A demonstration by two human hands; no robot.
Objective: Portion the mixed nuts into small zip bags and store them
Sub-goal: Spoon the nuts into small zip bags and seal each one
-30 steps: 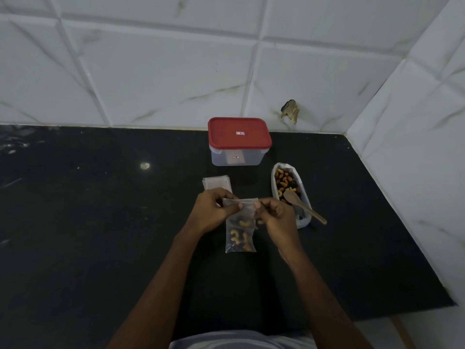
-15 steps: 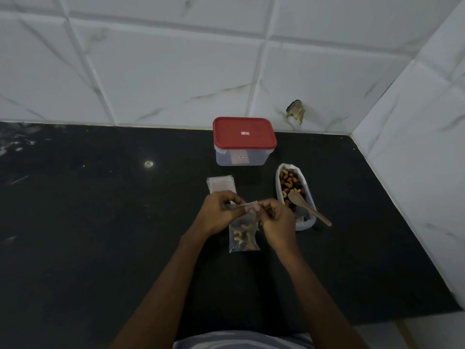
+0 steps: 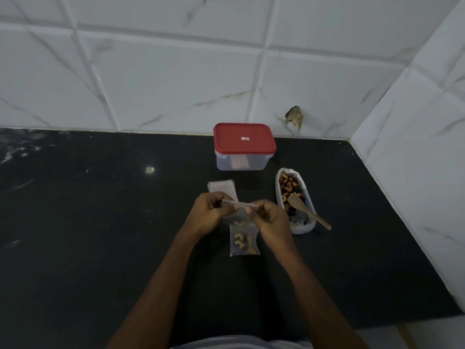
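A small clear zip bag (image 3: 243, 241) with cashews and dark nuts in its bottom hangs between my hands above the black counter. My left hand (image 3: 210, 214) pinches the left end of its zip strip. My right hand (image 3: 270, 219) pinches the right end. To the right lies a white oval tray of mixed nuts (image 3: 307, 225) with a wooden spoon (image 3: 307, 210) resting in it. A stack of empty zip bags (image 3: 221, 188) lies just behind my left hand. A clear box with a red lid (image 3: 244, 141) stands shut at the back.
The black counter (image 3: 100, 235) runs to a white tiled wall at the back and another on the right. A chipped hole (image 3: 294, 117) marks the back wall. The counter's front edge (image 3: 402, 326) shows at the lower right.
Both hands stay on the bag's zip strip; my fingers have shifted slightly along it. The bag hangs a little lower and straighter than before.
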